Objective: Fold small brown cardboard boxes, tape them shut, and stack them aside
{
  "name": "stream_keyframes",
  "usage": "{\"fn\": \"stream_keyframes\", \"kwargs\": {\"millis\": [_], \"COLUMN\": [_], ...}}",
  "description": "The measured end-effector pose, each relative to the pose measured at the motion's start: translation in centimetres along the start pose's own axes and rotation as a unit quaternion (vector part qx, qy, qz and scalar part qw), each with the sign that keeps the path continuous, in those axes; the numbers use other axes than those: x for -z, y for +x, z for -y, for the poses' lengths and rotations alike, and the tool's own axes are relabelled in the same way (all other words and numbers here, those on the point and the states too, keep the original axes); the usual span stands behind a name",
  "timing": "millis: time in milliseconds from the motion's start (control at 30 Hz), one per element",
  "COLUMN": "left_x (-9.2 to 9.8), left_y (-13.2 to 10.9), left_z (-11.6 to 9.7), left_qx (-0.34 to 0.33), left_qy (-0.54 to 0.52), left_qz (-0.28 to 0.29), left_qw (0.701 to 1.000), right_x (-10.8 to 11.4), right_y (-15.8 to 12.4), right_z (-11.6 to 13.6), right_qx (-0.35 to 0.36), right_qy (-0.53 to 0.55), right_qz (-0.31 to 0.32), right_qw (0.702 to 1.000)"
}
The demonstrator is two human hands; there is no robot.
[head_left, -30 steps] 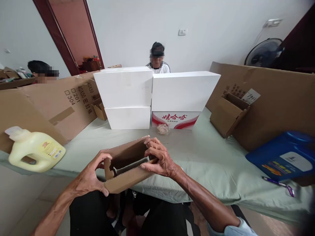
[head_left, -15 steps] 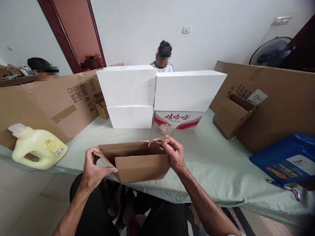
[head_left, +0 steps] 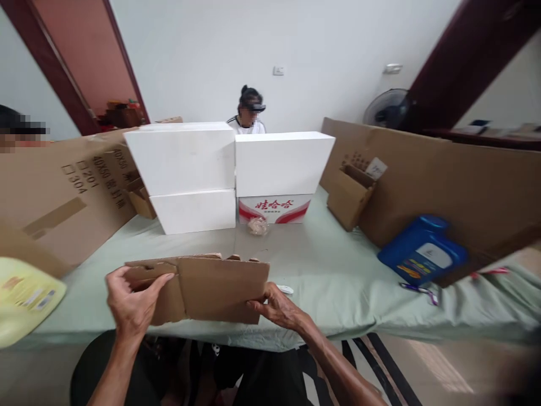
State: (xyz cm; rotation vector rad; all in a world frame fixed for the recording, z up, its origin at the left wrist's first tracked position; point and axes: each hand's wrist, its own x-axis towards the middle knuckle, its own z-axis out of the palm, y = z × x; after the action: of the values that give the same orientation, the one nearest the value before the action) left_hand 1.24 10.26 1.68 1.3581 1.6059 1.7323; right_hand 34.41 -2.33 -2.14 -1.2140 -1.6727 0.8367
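A brown cardboard box (head_left: 220, 290), pressed nearly flat, stands at the table's front edge between my hands. My left hand (head_left: 134, 299) grips its upper left end, thumb on the near face and fingers behind. At the lower right side, my right hand (head_left: 279, 304) pinches the cardboard, thumb in front; its other fingers are partly hidden behind. A small white object (head_left: 285, 289) lies on the cloth just past my right hand. Beyond the box, a crumpled clear plastic ball (head_left: 257, 226) rests before the stacked boxes.
White boxes (head_left: 186, 163) are stacked at the middle, above a red-and-white carton (head_left: 274, 208). Large cardboard panels (head_left: 431, 192) stand either side. A yellow jug (head_left: 29, 299) is left; a blue jug (head_left: 422, 248) and purple pen (head_left: 418, 290) are right. Another person (head_left: 249, 113) sits behind.
The box has gone from open-topped to nearly flat. My right hand has moved from its upper right corner down to its right side. The view has turned right.
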Motion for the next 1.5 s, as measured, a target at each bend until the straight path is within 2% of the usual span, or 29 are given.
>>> {"fn": "stream_keyframes", "kwargs": {"millis": [100, 200, 300, 367, 433, 533, 600, 633, 700, 800, 900, 967, 1067, 1267, 1400, 1500], "left_x": [-0.3, -0.6, -0.9, -1.2, -1.6, -2.1, -2.4, -2.5, -2.8, -3.1, -3.5, -3.7, -3.9, -4.0, -4.1, -4.1], "left_y": [0.3, 0.2, 0.4, 0.8, 1.4, 1.6, 0.9, 0.3, -1.1, -3.3, -4.9, -5.4, -5.8, -6.2, -6.5, -6.7], "left_z": [-1.2, -2.7, -3.4, -2.6, -0.7, 3.4, 6.2, 7.5, 10.0, 13.4, 16.0, 17.0, 17.6, 18.6, 18.8, 18.5], "left_qx": [0.014, -0.003, -0.022, -0.011, 0.004, 0.009, 0.009, 0.007, 0.003, -0.008, -0.052, -0.099, -0.155, -0.210, -0.265, -0.297], "left_qy": [0.003, -0.023, -0.040, -0.018, 0.018, 0.076, 0.109, 0.123, 0.141, 0.174, 0.207, 0.214, 0.222, 0.239, 0.224, 0.218], "left_qz": [0.019, 0.073, 0.076, 0.092, 0.130, 0.194, 0.229, 0.248, 0.287, 0.326, 0.317, 0.297, 0.273, 0.237, 0.217, 0.204], "left_qw": [1.000, 0.997, 0.996, 0.996, 0.991, 0.978, 0.967, 0.961, 0.947, 0.929, 0.924, 0.925, 0.923, 0.918, 0.912, 0.907], "right_x": [0.2, 0.4, 0.7, 1.4, 2.9, 6.8, 10.3, 12.2, 15.9, 20.4, 23.5, 25.0, 26.5, 28.5, 28.7, 28.3], "right_y": [-1.1, -2.3, -4.0, -5.4, -6.9, -8.5, -8.8, -8.7, -8.1, -6.2, -3.7, -1.8, 1.2, 6.3, 8.2, 8.7], "right_z": [0.5, 1.0, 1.3, 1.2, 1.0, 0.4, -0.3, -0.9, -2.2, -5.0, -8.0, -9.8, -12.1, -15.1, -16.4, -17.1], "right_qx": [0.006, 0.037, 0.066, 0.062, 0.042, 0.010, -0.007, -0.014, -0.023, -0.041, -0.073, -0.101, -0.151, -0.232, -0.266, -0.283], "right_qy": [-0.010, -0.044, -0.104, -0.134, -0.159, -0.198, -0.228, -0.242, -0.262, -0.282, -0.311, -0.329, -0.350, -0.379, -0.391, -0.397], "right_qz": [0.025, -0.015, -0.104, -0.207, -0.345, -0.549, -0.628, -0.647, -0.656, -0.643, -0.614, -0.585, -0.542, -0.475, -0.444, -0.428], "right_qw": [1.000, 0.998, 0.987, 0.967, 0.924, 0.812, 0.744, 0.722, 0.707, 0.711, 0.722, 0.734, 0.749, 0.759, 0.761, 0.761]}}
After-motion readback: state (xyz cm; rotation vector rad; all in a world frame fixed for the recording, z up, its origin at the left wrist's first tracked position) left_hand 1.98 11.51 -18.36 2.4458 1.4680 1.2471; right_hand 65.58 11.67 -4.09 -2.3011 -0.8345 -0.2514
